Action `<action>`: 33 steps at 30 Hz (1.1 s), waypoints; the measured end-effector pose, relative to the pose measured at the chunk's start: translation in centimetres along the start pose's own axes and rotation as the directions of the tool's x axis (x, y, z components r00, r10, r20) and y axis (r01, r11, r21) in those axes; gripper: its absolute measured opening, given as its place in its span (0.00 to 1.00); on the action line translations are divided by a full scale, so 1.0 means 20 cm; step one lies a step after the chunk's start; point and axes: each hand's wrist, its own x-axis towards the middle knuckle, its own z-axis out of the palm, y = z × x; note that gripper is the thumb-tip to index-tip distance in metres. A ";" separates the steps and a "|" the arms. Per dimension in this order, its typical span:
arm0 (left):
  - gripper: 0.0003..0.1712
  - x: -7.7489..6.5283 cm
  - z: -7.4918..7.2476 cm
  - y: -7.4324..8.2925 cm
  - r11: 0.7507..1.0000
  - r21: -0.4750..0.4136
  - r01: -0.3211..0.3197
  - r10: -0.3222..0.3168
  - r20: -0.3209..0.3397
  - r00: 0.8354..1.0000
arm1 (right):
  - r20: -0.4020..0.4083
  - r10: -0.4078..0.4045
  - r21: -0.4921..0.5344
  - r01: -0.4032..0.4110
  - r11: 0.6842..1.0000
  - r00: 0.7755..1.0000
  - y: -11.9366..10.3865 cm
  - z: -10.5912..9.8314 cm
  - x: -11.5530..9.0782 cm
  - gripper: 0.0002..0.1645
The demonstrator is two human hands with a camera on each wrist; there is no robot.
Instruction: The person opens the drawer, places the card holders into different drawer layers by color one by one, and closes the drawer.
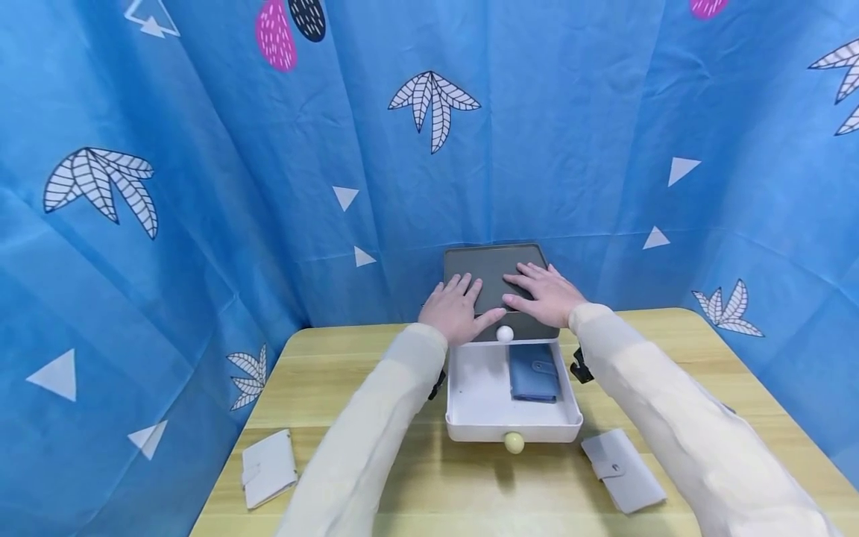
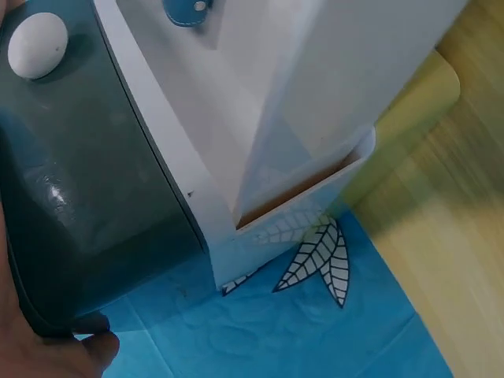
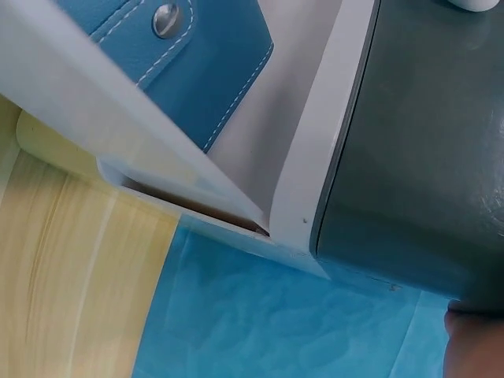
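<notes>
A small drawer box with a dark grey top (image 1: 493,261) stands at the back of the table. My left hand (image 1: 456,312) rests on the left of this top, fingers spread. On the right side of it lies my right hand (image 1: 542,294), its fingers also spread out. Below the grey front drawer (image 2: 102,173) with a white knob (image 1: 505,333), a white drawer (image 1: 479,431) is pulled out. Inside, toward its right side, sits a blue snap-strap card holder (image 1: 533,377), seen close up in the right wrist view.
A white card holder (image 1: 268,470) lies at the table's left edge. Another pale card holder (image 1: 624,471) with a snap lies right of the open drawer, near my right sleeve. A yellow knob (image 1: 514,443) juts from the drawer front. Blue patterned curtain (image 1: 570,149) hangs behind the box.
</notes>
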 end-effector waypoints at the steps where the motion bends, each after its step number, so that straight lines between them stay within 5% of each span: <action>1: 0.57 0.00 0.00 0.00 1.000 0.004 -0.006 0.006 0.000 1.000 | -0.002 0.001 0.001 -0.001 1.000 1.000 0.00 0.00 0.00 0.43; 24: 0.58 0.02 0.04 -0.01 1.000 -0.028 -0.001 0.001 -0.008 1.000 | -0.019 0.007 0.057 -0.006 0.998 1.000 0.01 0.02 -0.01 0.43; 33: 0.57 0.04 0.01 -0.01 1.000 -0.029 0.003 -0.003 -0.009 1.000 | 0.036 0.007 0.139 -0.012 0.990 0.999 0.02 -0.08 -0.12 0.41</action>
